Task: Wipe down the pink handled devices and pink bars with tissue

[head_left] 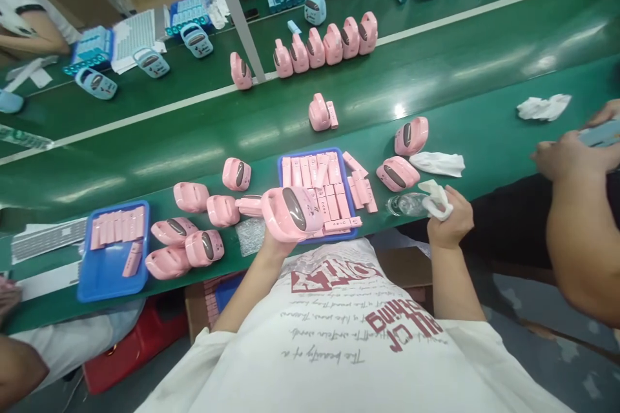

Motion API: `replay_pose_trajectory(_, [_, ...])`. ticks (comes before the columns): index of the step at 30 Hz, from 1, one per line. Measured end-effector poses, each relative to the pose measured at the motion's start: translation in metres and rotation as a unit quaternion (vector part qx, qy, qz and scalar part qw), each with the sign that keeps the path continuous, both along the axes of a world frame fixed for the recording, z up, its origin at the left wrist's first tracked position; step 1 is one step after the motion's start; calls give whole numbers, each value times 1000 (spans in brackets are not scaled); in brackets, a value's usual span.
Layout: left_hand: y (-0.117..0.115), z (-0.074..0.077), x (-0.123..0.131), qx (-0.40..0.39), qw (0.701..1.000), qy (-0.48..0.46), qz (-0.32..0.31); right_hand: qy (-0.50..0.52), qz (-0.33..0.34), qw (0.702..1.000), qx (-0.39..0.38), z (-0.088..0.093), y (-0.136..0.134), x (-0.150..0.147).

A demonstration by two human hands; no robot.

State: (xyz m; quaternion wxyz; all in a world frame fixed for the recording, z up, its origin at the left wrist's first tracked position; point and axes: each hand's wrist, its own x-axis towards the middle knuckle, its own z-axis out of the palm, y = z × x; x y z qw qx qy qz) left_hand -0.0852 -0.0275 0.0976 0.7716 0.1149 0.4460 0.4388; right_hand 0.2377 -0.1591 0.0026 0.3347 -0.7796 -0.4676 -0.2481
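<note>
My left hand (275, 248) is closed around the underside of a pink plastic housing (278, 216) with a loop handle and a dark oval window. It holds the housing over the near left corner of a blue tray (279, 164) filled with small pink rectangular parts (332, 201). In my right hand (453, 219) a crumpled white cloth (440, 197) is pinched, beside a clear plastic bottle (404, 205). Part of the bottle is hidden by the cloth and hand. Two pink housings (398, 173) and another white cloth (438, 164) lie just beyond.
Several pink housings (206, 247) cluster on the left, near a second blue tray (92, 271). Pink housings (333, 44) line the conveyor's far rail; blue ones (314, 5) stand beyond. A co-worker's hands (571, 155) are on the right. A post (237, 13) rises at the far rail.
</note>
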Motion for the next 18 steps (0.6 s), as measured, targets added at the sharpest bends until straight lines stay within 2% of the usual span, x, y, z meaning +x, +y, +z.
replay_pose_trajectory(2, [1,3,3,-35,999,2,17,-18,10,1000,-12,0,-4,4])
replay_pose_trajectory(4, [1,6,5,-46,999,-3,7,-40,31,999,-19,3,-7,11])
replay_pose_trajectory(7, [0,9,7,-20,999,-28,-26,-73,81,994,-16,4,-10,20])
replay_pose_trajectory(9, [-1,9,6,-1,998,-30,-51,-62,90,994,-21,-1,-10,23])
replay_pose_trajectory(11, [-2,9,4,7,997,-24,-67,-9,70,998,2,-11,-5,23])
replay_pose_trajectory(14, [-3,7,-2,26,995,-36,-93,95,-26,990,105,-23,7,23])
replay_pose_trajectory(16, [-3,7,-8,47,991,-52,-112,133,-83,972,174,-23,15,26])
replay_pose_trajectory(18, [-2,6,-15,55,990,-60,-113,166,-94,961,201,-17,21,31])
